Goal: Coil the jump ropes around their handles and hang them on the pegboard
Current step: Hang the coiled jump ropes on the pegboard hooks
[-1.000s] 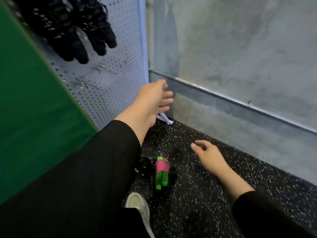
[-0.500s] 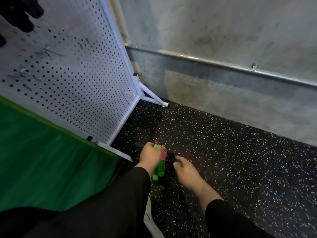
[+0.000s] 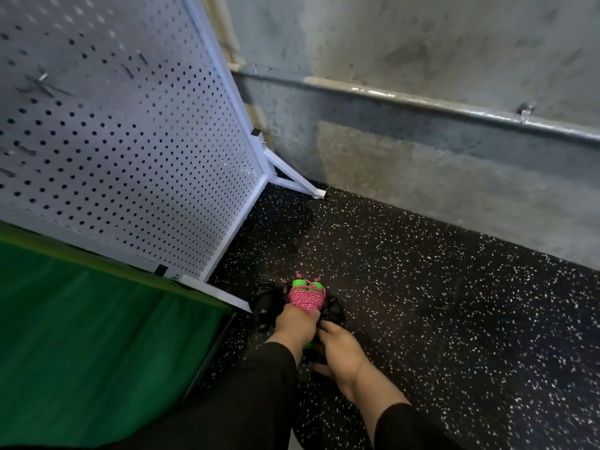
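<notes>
A jump rope (image 3: 306,297) with green handles and pink cord coiled around them is just above the speckled floor, and my left hand (image 3: 295,323) grips its lower half. Black jump rope bundles (image 3: 264,303) lie on the floor on both sides of it. My right hand (image 3: 341,352) is right beside the left, its thumb and fingers curled round a dark bundle under the green handles; what it holds is mostly hidden. The white pegboard (image 3: 130,141) stands to the upper left with a few bare metal hooks (image 3: 42,84).
A green mat (image 3: 97,336) leans in front of the pegboard's base at the left. The pegboard's white foot brace (image 3: 298,183) juts onto the black floor (image 3: 438,303). A grey concrete wall with a metal pipe (image 3: 422,105) closes the far side.
Both hands came down from the pegboard to the ropes on the floor. My left hand has taken hold of the green-and-pink rope and raised it upright, and my right hand has closed in beside it.
</notes>
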Demonstrator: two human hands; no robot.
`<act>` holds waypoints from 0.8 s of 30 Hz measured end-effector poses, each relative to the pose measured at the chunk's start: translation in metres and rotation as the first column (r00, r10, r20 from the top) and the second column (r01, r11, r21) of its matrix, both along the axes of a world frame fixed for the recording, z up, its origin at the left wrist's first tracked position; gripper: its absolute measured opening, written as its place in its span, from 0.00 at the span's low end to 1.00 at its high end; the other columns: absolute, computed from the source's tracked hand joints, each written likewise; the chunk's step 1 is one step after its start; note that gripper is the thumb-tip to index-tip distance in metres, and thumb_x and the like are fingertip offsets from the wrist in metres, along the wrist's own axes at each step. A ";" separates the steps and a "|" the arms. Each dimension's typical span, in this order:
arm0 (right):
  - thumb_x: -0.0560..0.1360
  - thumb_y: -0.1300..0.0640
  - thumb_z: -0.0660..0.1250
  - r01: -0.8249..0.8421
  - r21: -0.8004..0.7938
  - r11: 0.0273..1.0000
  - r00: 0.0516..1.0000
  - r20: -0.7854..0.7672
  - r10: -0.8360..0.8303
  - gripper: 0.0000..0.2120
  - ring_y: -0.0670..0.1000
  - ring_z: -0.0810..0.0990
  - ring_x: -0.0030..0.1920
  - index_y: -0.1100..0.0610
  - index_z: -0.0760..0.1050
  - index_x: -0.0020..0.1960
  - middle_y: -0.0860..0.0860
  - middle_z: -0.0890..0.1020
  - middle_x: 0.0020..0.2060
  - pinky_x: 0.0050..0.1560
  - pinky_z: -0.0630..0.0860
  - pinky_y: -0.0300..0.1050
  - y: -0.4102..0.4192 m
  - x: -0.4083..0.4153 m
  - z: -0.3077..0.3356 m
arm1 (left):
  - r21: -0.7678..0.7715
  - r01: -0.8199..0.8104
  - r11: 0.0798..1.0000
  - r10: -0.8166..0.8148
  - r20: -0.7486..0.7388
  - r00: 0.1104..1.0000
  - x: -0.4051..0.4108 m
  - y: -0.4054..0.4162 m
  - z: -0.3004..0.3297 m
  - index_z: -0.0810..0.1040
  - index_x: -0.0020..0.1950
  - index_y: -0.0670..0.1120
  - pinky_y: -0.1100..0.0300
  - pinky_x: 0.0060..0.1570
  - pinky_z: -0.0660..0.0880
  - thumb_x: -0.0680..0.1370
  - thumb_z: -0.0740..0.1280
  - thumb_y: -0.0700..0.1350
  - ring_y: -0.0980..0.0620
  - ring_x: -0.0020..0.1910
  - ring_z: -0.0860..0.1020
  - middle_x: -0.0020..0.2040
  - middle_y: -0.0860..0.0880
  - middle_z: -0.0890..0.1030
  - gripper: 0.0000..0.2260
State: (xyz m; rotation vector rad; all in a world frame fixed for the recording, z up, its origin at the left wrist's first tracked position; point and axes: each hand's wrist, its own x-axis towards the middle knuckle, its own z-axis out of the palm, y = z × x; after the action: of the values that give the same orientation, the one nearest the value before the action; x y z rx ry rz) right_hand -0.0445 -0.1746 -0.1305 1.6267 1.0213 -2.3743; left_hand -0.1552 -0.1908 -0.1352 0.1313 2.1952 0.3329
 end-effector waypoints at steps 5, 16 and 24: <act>0.85 0.64 0.51 0.039 0.072 0.997 0.998 -0.054 -0.035 0.20 0.44 0.79 0.50 0.55 0.71 0.73 0.51 0.81 0.55 0.46 0.79 0.42 0.004 0.002 0.019 | 0.160 -0.077 0.984 0.068 0.060 0.996 0.004 -0.004 0.016 0.76 0.67 0.38 0.61 0.37 0.72 0.82 0.67 0.43 0.48 0.47 0.79 0.51 0.44 0.81 0.15; 0.79 0.55 0.71 0.513 0.430 0.743 0.856 -0.321 -0.406 0.30 0.50 0.82 0.60 0.54 0.61 0.76 0.52 0.81 0.63 0.65 0.77 0.52 0.068 -0.003 0.132 | 0.675 0.151 0.722 -0.182 -0.026 0.983 0.025 0.037 0.148 0.73 0.72 0.53 0.57 0.60 0.78 0.67 0.75 0.50 0.50 0.59 0.79 0.65 0.43 0.75 0.33; 0.79 0.59 0.70 0.417 0.690 0.591 0.867 -0.498 -0.031 0.14 0.51 0.84 0.56 0.50 0.77 0.63 0.50 0.86 0.54 0.62 0.79 0.54 0.095 0.033 0.285 | 0.899 -0.065 0.433 -0.210 0.171 0.963 0.030 0.036 0.294 0.75 0.67 0.50 0.46 0.63 0.77 0.78 0.69 0.44 0.53 0.59 0.80 0.61 0.48 0.83 0.17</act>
State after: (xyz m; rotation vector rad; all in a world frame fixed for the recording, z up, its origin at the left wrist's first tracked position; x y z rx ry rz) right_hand -0.0115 -0.0794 0.1547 1.4602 2.3701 -2.7248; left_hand -0.1255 -0.1546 0.1585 0.7379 1.4981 1.3999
